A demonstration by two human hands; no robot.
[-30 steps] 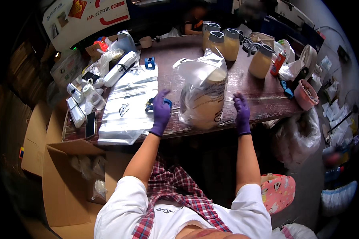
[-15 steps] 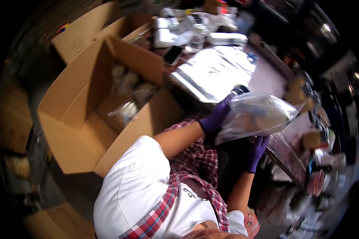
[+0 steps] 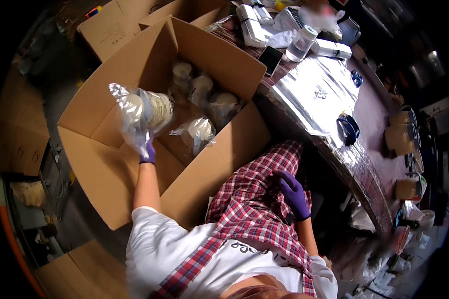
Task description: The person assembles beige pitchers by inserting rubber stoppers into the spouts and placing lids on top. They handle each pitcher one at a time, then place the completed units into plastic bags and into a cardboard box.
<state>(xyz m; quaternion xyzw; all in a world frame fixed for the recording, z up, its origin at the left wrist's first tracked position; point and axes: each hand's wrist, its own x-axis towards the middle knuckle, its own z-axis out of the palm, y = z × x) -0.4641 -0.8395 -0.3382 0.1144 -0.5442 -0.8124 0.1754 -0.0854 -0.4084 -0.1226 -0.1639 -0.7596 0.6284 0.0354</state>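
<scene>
My left hand (image 3: pixel 147 152), in a purple glove, grips a clear plastic bag (image 3: pixel 140 112) from below. A cream, rounded cylindrical item shows through the film; its exact kind is hidden by glare and folds. Both are held above the open cardboard box (image 3: pixel 97 192), over its left part. Inside the box stand several similar bagged cream items, the closest being a bagged piece (image 3: pixel 201 129) near the right wall. My right hand (image 3: pixel 293 195), also gloved in purple, hovers at my checked apron (image 3: pixel 249 184) with its fingers loosely extended and nothing in them.
Right of the box is a dark table (image 3: pixel 371 134) bearing a stack of shiny clear bags (image 3: pixel 314 92), a blue tape roll (image 3: pixel 349 128), a phone (image 3: pixel 271 61) and a clear bottle (image 3: pixel 301 45). Tan cylindrical vessels (image 3: pixel 400 138) line its right side. More cardboard (image 3: pixel 114 30) stands behind the box.
The bagged item went from between both hands beside the table to over the box, carried by my left hand. My right hand let go and dropped toward my lap. The view turned left.
</scene>
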